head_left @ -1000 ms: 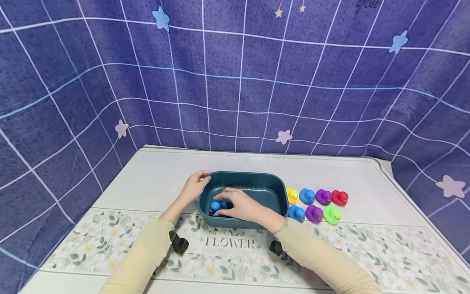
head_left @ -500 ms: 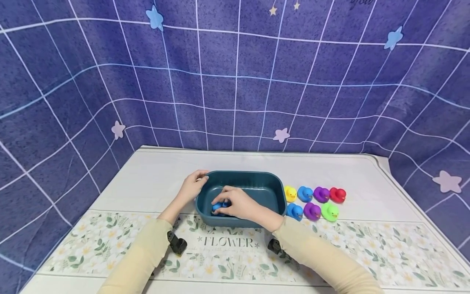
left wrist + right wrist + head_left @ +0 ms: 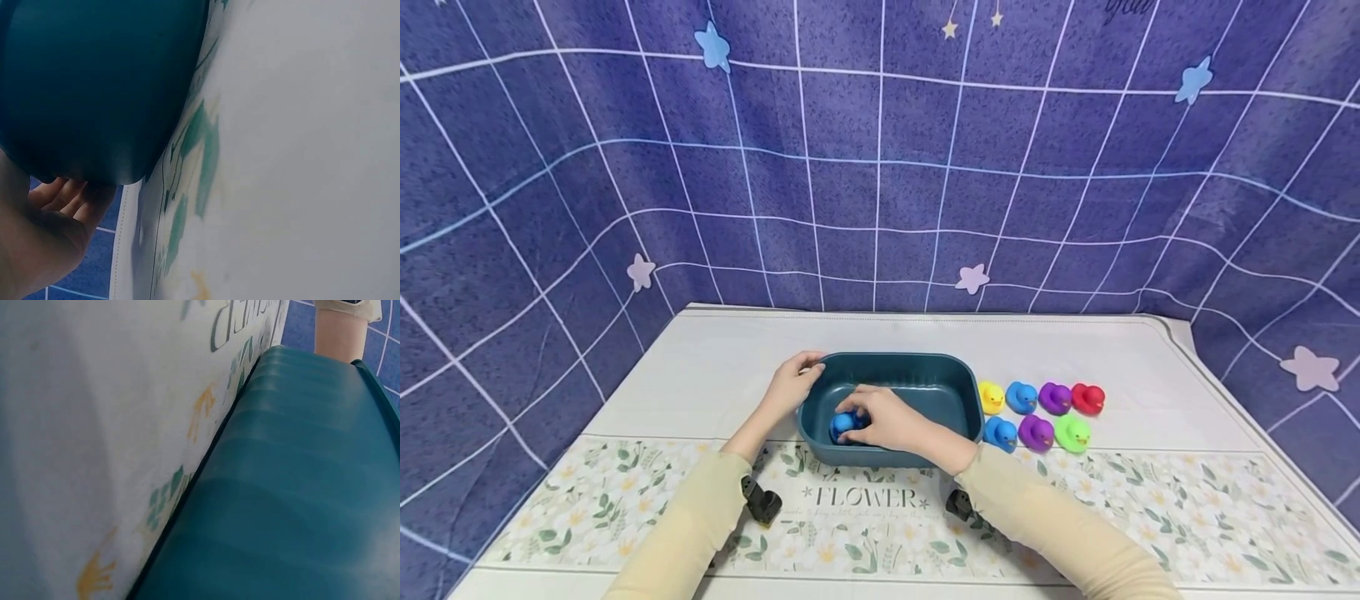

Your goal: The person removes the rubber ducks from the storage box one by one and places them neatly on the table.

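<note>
A dark teal plastic basin [image 3: 891, 457] stands on the table in the head view. At its left end, my left hand [image 3: 790, 387] grips the rim; in the left wrist view, the fingers [image 3: 78, 203] of that hand show at the basin's end wall. My right hand [image 3: 891, 417] reaches inside, thumb and fingers pinching a blue rubber duck [image 3: 842, 426] low in the left part. Part of that duck is hidden by the hand. The right wrist view shows mostly the basin's outer side [image 3: 281, 481], with the right hand out of sight.
Right of the basin, several rubber ducks stand in two rows: yellow [image 3: 992, 398], blue [image 3: 1022, 397], purple [image 3: 1056, 398] and red [image 3: 1087, 399] behind, blue [image 3: 1001, 434], purple [image 3: 1037, 433] and green [image 3: 1072, 433] in front. A floral runner [image 3: 647, 500] crosses the table.
My right hand has closed in on the blue duck inside the basin, fingers and thumb now nearer together around it. The left hand keeps its hold on the rim.
</note>
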